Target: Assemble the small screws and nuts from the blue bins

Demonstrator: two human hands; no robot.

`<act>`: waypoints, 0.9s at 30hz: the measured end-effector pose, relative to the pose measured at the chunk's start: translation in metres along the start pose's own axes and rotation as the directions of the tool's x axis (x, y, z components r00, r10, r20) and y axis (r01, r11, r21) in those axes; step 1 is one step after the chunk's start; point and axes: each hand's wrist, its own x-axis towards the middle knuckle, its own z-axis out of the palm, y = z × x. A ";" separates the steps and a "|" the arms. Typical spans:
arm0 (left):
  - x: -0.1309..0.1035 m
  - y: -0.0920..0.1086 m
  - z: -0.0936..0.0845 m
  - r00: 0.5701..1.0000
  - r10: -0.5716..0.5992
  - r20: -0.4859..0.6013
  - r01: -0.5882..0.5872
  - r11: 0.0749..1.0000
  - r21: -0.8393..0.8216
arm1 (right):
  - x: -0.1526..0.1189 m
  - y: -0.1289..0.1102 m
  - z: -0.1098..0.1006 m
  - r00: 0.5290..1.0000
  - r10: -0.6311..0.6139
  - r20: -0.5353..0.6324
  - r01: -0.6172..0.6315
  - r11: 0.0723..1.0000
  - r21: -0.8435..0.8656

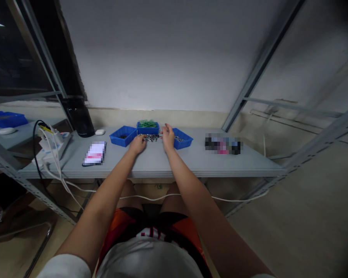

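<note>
Small shiny metal pieces [152, 138] lie in a loose heap on the grey shelf, between my two hands. My left hand [138, 144] is at the heap's left end, its fingers closed together at the metal; what they pinch is too small to make out. On the other side, my right hand [168, 136] is raised beside the right blue bin [187, 143], its fingers bent and a tiny reddish bit showing at their tips. That bin holds more metal pieces. Behind the heap, a blue bin [147, 130] contains green pieces [148, 123]. The left blue bin [119, 139] has small dark parts inside.
A phone [95, 153] lies left on the shelf [153, 164], near a white case [100, 132] and a black cylinder [80, 117]. A power strip [53, 146] with cables occupies the left end. A blurred-out item [223, 144] lies right. Metal uprights [258, 65] flank the shelf.
</note>
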 end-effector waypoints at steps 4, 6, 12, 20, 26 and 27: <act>-0.002 0.001 0.001 0.998 0.028 0.058 -0.038 0.986 0.164 | -0.001 0.008 0.002 0.996 -0.021 0.087 0.026 0.998 -0.055; -0.003 0.002 0.000 0.995 0.030 0.098 -0.050 0.977 0.207 | -0.004 0.012 0.004 0.986 -0.057 0.154 0.074 0.991 -0.110; -0.002 0.005 -0.002 0.993 0.050 0.110 -0.069 0.982 0.174 | -0.011 0.010 0.003 0.958 -0.077 0.278 0.173 0.925 -0.338; 0.002 -0.006 0.001 0.996 -0.084 0.021 0.084 0.996 0.038 | -0.016 0.004 0.000 0.949 -0.020 0.313 0.161 0.887 -0.433; 0.004 -0.004 0.001 0.999 -0.004 -0.042 -0.003 0.986 -0.165 | -0.015 0.009 0.001 0.923 -0.020 0.384 0.209 0.865 -0.456; 0.004 -0.003 0.000 0.999 0.027 -0.047 -0.036 0.980 -0.196 | -0.015 0.010 0.001 0.907 -0.035 0.419 0.234 0.870 -0.434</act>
